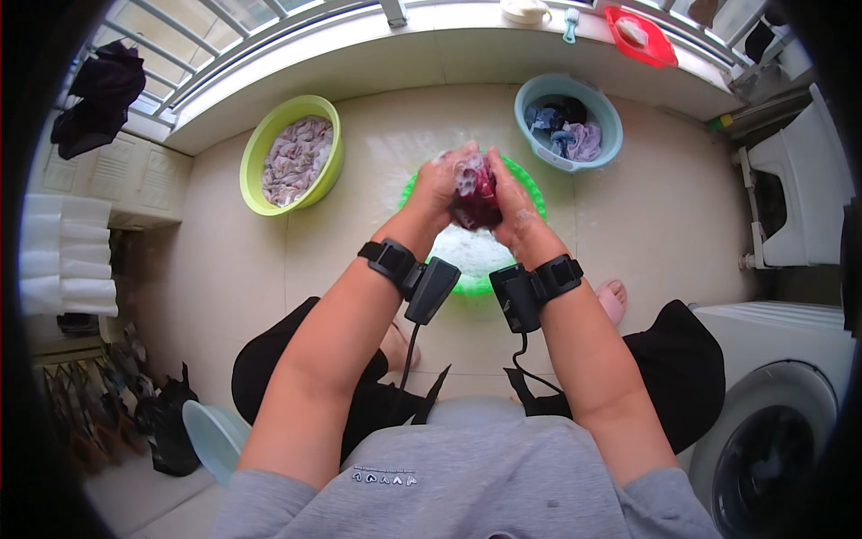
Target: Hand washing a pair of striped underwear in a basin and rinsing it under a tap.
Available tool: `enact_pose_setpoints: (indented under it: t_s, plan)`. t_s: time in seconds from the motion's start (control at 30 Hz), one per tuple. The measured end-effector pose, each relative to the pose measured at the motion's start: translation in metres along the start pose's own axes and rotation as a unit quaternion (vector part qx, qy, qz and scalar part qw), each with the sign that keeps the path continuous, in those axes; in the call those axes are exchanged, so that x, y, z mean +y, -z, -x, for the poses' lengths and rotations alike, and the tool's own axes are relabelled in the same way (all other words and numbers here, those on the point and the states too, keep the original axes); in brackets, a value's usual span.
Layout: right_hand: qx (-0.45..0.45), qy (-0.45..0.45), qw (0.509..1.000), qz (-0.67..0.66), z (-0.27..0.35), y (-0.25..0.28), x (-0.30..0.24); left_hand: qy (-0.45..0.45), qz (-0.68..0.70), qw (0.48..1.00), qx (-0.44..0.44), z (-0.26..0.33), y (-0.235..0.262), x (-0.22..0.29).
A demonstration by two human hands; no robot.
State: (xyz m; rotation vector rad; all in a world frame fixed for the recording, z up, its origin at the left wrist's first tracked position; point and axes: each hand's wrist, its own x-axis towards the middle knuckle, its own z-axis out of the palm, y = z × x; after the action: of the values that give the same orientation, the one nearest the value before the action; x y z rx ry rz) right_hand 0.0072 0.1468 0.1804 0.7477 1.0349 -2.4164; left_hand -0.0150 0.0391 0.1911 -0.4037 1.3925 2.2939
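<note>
Holding dark-red cloth (pixel 478 199) at 12 o'clock, bunched between left hand (pixel 437 187) and right hand (pixel 514 201) above green basin (pixel 474 289) — with fingers curled in, partly lost in foam (pixel 469 167). Looks partway: lathered, not yet clear. Seeing patterned cloth (pixel 301 157) at 11 in yellow-green basin (pixel 253 166), lilac cloth (pixel 582 142) at 1 in blue basin (pixel 609 117) — can't tell if washed.

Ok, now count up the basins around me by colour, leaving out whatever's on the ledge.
Yellow-green basin: 1
Bright green basin: 1
Light blue: 2, the basin with clothes and the basin at lower left
Total: 4
</note>
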Motion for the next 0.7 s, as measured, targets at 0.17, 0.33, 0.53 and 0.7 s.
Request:
enact_pose_setpoints:
  t_s: [0.17,0.33,0.53,0.7]
  plan:
    - [-0.017,0.151,0.988,-0.018,0.023,-0.022,-0.015,-0.177,-0.067,0.98,0.061,0.012,-0.035,0.039]
    - [-0.084,0.048,0.99,-0.107,0.07,-0.047,-0.026,-0.266,-0.044,0.959,0.082,0.016,-0.052,0.045]
    - [-0.118,0.042,0.955,-0.267,0.051,-0.02,-0.016,-0.421,-0.375,0.825,-0.043,0.029,-0.053,0.025]
    - [-0.108,0.039,0.933,-0.342,0.046,0.001,-0.001,-0.411,-0.55,0.715,-0.134,0.06,-0.047,0.012]
